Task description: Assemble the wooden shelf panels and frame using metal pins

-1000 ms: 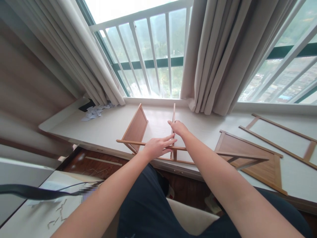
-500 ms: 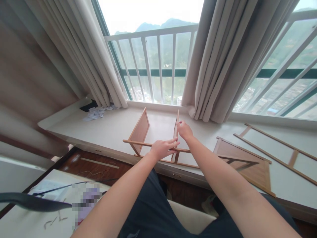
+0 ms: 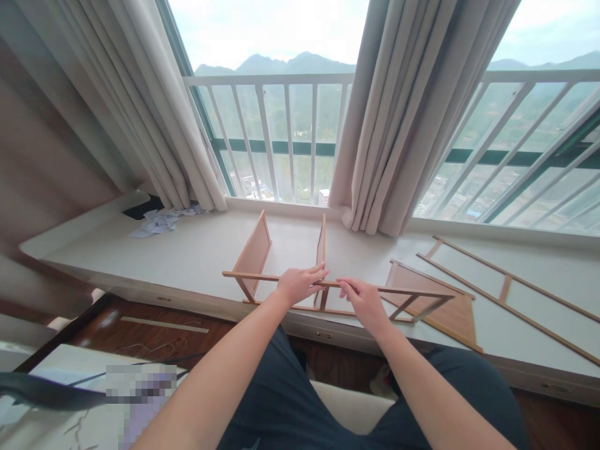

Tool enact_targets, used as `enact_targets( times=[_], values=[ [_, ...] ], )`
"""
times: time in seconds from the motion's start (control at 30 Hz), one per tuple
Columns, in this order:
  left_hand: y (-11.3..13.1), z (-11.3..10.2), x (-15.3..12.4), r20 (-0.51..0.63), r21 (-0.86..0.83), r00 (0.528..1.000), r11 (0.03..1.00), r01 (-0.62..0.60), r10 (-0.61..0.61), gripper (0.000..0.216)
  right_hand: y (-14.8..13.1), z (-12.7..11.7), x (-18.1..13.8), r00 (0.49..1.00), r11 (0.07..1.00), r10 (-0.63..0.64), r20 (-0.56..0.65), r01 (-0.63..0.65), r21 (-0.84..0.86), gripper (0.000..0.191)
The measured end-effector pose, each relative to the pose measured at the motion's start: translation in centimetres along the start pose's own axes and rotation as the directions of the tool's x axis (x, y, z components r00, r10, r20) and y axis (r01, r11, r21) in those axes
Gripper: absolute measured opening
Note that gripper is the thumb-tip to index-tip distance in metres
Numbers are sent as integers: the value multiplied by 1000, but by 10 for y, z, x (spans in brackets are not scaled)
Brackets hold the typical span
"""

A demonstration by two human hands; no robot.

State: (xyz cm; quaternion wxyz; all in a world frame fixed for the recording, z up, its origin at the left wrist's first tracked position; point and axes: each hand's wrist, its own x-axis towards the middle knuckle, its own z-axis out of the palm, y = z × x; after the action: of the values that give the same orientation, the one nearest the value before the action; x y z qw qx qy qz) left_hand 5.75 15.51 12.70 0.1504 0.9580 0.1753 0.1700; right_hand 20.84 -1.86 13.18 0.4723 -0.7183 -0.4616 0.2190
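A wooden side frame (image 3: 398, 290) stands on its long edge along the front of the white ledge. Two shelf panels, a left one (image 3: 253, 256) and a middle one (image 3: 321, 240), stick up from it toward the window. My left hand (image 3: 302, 286) grips the frame's top rail where the middle panel meets it, fingers pointing right. Just right of that joint, my right hand (image 3: 368, 306) is closed with its fingertips at the same rail. Whether something small is also between those fingertips, I cannot tell.
On the ledge (image 3: 187, 262) to the right lie a loose wooden panel (image 3: 452, 312) and a ladder-like frame (image 3: 506, 290). Crumpled white paper (image 3: 157, 223) is at the far left. Curtains (image 3: 389, 125) hang behind. A cluttered white surface (image 3: 56, 362) stands lower left.
My right hand has come down from the middle panel's upright edge to the frame's rail. My left hand stays at the joint. The view has tilted up and shifted right.
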Motion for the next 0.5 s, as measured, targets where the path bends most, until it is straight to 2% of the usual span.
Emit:
enact_targets(
  times=[0.07,0.17,0.3,0.5],
  values=[
    [2,-2,0,10,27,1000,1000,-8,8,45,4,10,-18,1000,1000,19,17,-19,-25,39],
    [5,-6,1,59,100,998,995,3,-9,44,8,26,-27,999,994,38,24,-36,-103,41],
    [11,-12,2,156,201,987,980,14,-46,46,6,41,-21,998,978,53,17,-48,-203,39],
    [12,-14,1,190,232,979,972,25,-71,48,0,48,-11,998,953,63,-4,-61,-298,38]
  ],
)
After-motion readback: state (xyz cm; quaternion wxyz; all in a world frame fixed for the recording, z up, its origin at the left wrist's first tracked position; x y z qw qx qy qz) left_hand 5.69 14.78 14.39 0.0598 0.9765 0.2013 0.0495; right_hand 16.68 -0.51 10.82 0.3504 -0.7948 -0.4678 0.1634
